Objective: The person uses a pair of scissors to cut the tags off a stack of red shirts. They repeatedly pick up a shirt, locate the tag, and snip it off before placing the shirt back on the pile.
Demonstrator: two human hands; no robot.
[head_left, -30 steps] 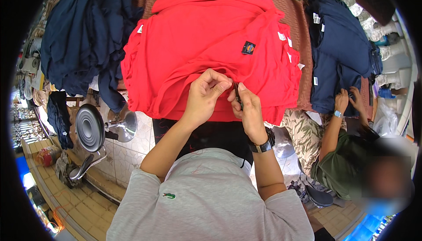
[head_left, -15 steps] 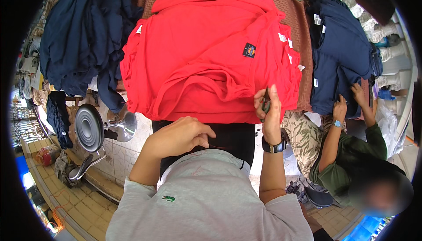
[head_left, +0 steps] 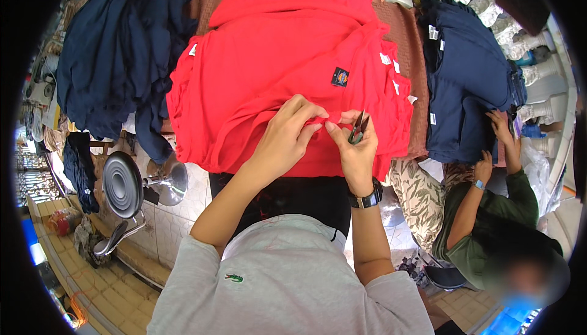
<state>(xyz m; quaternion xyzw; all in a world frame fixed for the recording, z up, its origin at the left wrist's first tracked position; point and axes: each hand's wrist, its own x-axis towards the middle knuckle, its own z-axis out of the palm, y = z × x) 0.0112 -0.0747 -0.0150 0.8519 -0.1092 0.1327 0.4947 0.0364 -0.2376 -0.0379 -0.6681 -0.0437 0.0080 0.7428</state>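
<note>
Item: red garment [head_left: 281, 72], top of a stack on the table [head_left: 411, 41], centre of the scene, its near hem hanging over the near edge.

Left hand [head_left: 287, 136]: grip closed in a pinch on a small fold of the red fabric at the hem, thumb and forefinger pressed together.

Right hand [head_left: 354, 148]: grip closed around small thread snips [head_left: 358, 128], blades pointing far, tips just beside the pinched fold. Whether the blades are open or shut cannot be told. A dark wristwatch [head_left: 365, 199] sits on this wrist.

Handling note, as a judgement: the fold is best kept taut and lifted clear of the layers beneath, with the snips brought in flat and close so that only a stray thread meets the blades, not the cloth.

Appearance: bright red knit, smooth, with a small dark square label [head_left: 340, 77] on the right part of its face and white tags [head_left: 385, 58] along the right edge of the stack.

Surroundings: navy garments [head_left: 110, 60] heaped far left; a navy stack [head_left: 465, 78] right, handled by another person's hands [head_left: 498, 124]; a metal stool [head_left: 122, 183] near left.
</note>
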